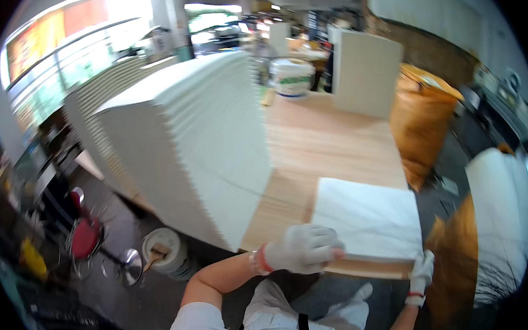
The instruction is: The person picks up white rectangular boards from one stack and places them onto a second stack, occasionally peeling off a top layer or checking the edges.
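A low, flat stack of white sheets (370,219) lies at the near right of the wooden table. My left hand (305,248), in a white knit glove with a red cuff, is closed beside its near left corner. Its fingers are curled, and I cannot make out what, if anything, is in them. At the near right corner my gloved right hand (423,271) touches the side of the stack, its fingers stretched along the edge. Left of the stack stands a tall pile of white panels (213,132) with ridged edges.
The wooden tabletop (335,142) reaches back to a white bucket (292,77) and an upright pale panel stack (367,71). Right of it are an orange sack (424,119) and a big white roll (502,211). On the floor at left stand a brush-topped bucket (176,261) and a red stool (87,236).
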Available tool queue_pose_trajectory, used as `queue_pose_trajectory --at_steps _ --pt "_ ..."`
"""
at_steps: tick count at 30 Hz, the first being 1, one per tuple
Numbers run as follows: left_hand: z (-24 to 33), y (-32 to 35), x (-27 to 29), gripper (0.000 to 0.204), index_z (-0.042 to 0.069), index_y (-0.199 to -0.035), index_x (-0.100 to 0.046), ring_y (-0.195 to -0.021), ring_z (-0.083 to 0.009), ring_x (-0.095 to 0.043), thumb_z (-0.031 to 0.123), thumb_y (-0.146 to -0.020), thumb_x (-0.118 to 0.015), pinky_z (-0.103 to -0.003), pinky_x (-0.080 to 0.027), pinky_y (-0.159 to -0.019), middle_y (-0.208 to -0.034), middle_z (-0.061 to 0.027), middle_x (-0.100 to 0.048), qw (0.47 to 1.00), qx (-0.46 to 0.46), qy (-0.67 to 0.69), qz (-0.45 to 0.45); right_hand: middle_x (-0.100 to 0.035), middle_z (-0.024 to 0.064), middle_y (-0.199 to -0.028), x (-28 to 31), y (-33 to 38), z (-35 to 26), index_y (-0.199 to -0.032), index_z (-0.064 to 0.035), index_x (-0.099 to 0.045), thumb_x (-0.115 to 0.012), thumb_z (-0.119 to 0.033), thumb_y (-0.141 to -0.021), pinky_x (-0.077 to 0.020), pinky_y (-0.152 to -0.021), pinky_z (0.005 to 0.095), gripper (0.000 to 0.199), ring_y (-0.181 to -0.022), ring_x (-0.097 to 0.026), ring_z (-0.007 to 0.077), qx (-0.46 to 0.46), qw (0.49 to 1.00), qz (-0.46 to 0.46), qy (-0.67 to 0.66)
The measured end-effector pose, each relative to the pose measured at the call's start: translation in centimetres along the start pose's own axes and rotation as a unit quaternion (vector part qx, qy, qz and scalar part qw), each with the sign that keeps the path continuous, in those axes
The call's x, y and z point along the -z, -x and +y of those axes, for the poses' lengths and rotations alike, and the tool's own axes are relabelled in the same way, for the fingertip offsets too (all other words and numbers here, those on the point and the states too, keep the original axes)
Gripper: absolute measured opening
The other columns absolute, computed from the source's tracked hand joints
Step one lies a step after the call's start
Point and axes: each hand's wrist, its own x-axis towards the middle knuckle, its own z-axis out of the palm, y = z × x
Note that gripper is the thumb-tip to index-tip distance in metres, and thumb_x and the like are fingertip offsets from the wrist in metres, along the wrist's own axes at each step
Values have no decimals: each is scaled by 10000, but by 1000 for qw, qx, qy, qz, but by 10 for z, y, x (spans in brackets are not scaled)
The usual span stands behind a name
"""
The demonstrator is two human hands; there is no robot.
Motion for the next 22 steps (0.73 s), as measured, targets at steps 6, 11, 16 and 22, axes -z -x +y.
queue_pose_trajectory --at_steps 6,11,16,22 --pt "-55 -37 -211 151 77 -921 -662 -946 -346 -629 169 -801 -670 -430 -531 -808 -963 -121 -663 921 95 147 -349 -584 166 -886 39 -11 -44 -918 -72 -588 -590 -284 -956 -463 -760 494 215 -867 -590 379 239 967 -68 59" --pt "-42 -48 -254 87 63 -856 -638 -1013 -316 -606 130 -801 -638 -421 -522 -856 -997 -100 -641 947 46 132 -291 -533 134 -726 69 -22 -102 -749 -55 -538 -739 -317 -874 -449 -663 465 353 -724 -557 362 277 960 -24 -13" --pt "-37 -59 -251 100 25 -808 -586 -938 -290 -642 -11 -740 -650 -380 -536 -774 -1002 -97 -662 940 60 244 -229 -510 136 -703 58 -45 -117 -754 -34 -564 -695 -233 -903 -431 -631 448 281 -702 -538 344 315 948 -33 -27" --pt "-48 -57 -250 106 13 -838 -601 -897 -241 -682 -52 -773 -654 -350 -558 -776 -1095 -127 -711 904 166 297 -258 -538 134 -727 36 -49 -116 -819 -36 -614 -676 -230 -913 -434 -646 437 224 -719 -547 344 260 963 -26 -61"
